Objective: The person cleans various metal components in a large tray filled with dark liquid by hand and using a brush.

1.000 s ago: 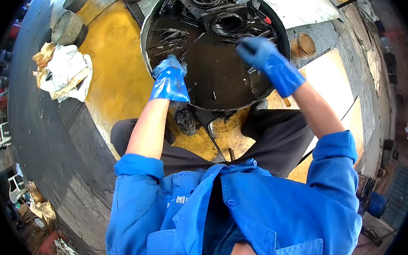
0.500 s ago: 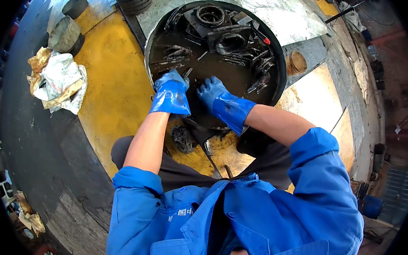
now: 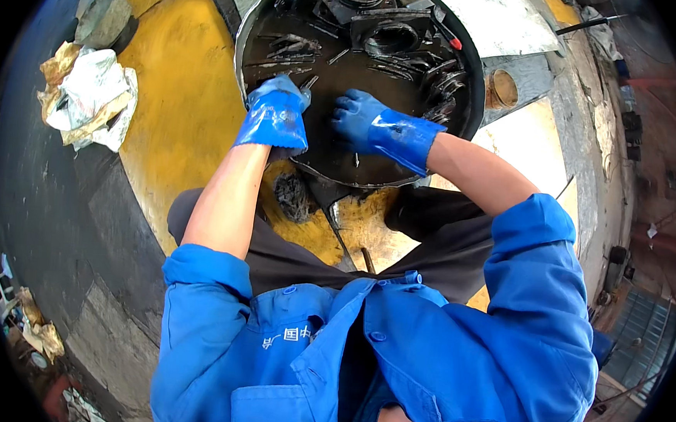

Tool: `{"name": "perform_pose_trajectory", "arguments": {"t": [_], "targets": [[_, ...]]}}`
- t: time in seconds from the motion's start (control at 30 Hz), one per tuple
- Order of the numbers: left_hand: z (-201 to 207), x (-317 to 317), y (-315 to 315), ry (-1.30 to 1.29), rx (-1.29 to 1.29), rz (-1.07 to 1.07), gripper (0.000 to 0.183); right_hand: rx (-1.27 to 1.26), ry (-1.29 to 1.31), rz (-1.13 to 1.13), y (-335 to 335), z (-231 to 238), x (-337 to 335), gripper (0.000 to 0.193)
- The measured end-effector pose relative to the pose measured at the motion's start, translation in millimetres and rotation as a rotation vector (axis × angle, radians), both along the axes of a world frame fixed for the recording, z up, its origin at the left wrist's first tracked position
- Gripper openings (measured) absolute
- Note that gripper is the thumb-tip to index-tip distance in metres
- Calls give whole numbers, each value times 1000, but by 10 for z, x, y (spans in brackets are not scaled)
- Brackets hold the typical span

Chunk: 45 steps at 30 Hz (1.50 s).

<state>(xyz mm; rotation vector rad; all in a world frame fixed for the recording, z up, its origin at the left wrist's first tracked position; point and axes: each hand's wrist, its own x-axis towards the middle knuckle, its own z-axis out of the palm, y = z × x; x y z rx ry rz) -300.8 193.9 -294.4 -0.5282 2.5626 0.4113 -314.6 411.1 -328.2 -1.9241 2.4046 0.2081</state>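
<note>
Both my hands wear blue rubber gloves and are over the near part of a round black tub [image 3: 476,103] of dark, murky liquid. My left hand [image 3: 277,99] is closed near the tub's left side; a small metal piece [image 3: 309,82] shows beside its fingers, and I cannot tell whether it is gripped. To the right, my right hand [image 3: 357,119] has its fingers curled down towards the liquid, their tips hidden. A thin light sliver [image 3: 356,159] shows below that glove. Slim dark metal strips [image 3: 292,47] lie in the tub beyond my left hand.
Ring-shaped castings [image 3: 391,38] and a red-tipped tool [image 3: 454,42] sit at the tub's far side. A dark scourer-like clump [image 3: 294,197] lies between my knees. Crumpled white bags [image 3: 93,95] lie left on the floor; a rusty ring [image 3: 505,88] stands to the right.
The view has shifted, so the tub appears higher in the picture. My gloved hands have moved slightly apart, the left one leftward and the right one rightward.
</note>
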Motion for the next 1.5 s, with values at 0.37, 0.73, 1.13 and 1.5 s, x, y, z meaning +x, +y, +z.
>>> {"name": "perform_pose_trajectory", "arguments": {"t": [0.37,0.73,1.13,1.5], "targets": [[-9,54,61,-46,92,-103,72,-49,-37,98,149,104,-18,19],[-243,66,138,-6,130,-75,80,-5,15,33,130,76,79,9],[-229,283,478,230,431,67,68,-221,11,79,592,150,9,7],[-84,376,700,33,525,339,74,-331,-34,80,821,287,48,11]]}}
